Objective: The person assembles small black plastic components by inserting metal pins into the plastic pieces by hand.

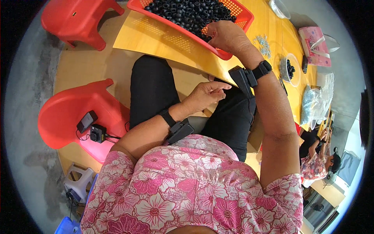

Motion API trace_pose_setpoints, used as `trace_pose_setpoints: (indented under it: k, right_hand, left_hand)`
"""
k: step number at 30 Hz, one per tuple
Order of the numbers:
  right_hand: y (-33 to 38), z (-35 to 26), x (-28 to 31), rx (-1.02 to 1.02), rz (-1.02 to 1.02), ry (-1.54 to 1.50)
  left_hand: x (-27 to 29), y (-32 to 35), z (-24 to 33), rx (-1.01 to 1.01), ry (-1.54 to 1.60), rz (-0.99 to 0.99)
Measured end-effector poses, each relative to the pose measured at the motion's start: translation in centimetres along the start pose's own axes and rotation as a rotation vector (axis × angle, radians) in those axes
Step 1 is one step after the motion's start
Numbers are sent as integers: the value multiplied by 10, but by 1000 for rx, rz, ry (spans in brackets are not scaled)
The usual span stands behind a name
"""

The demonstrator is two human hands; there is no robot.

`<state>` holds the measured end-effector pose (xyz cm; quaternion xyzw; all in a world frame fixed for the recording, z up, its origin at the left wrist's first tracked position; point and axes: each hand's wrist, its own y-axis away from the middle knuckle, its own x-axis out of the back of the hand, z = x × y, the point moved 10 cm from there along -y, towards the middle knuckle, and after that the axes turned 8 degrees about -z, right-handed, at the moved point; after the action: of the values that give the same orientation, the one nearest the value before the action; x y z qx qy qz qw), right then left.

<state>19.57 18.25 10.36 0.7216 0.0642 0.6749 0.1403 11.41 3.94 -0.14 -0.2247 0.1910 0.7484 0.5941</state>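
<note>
Rings of black rubber (pixel 187 11) are lying heaped in a red plastic basket (pixel 243 15) that is sitting tilted on the yellow table (pixel 156 39), and the right hand (pixel 226 35) is reaching into the near corner of the heap, fingers curled down among the pieces; whether they are pinching one I cannot tell. The left hand (pixel 204 95) is waiting over the lap in black trousers, fingertips drawn together, though anything between them is too small to make out. This is looking like the picking step, and the next move is probably calling for one ring lifted clear without dragging its neighbours. A clear bowl (pixel 290 70) holding more dark pieces is standing farther along the table
</note>
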Motion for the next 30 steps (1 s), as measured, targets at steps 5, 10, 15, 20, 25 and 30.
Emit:
trace_pose_setpoints:
  k: [5,10,15,20,25,30]
  right_hand:
    - [-3,-2,-2,114,52,-61]
    - [-2,2,5,164,79,-166]
    - [50,6,43,115,298,-545]
    - [115,16,28,157,467,-1208]
    - [150,20,-29,127,383,-1678]
    - [161,6,-81,84,236,-2067]
  left_hand:
    - [2,1,5,-16,-65,26]
    - [4,2,4,-10,-88,11]
    - [3,7,4,56,7,-12]
    - [11,11,23,-53,61,92]
    - [15,14,22,-96,140,98]
    - [14,12,21,-103,152,86]
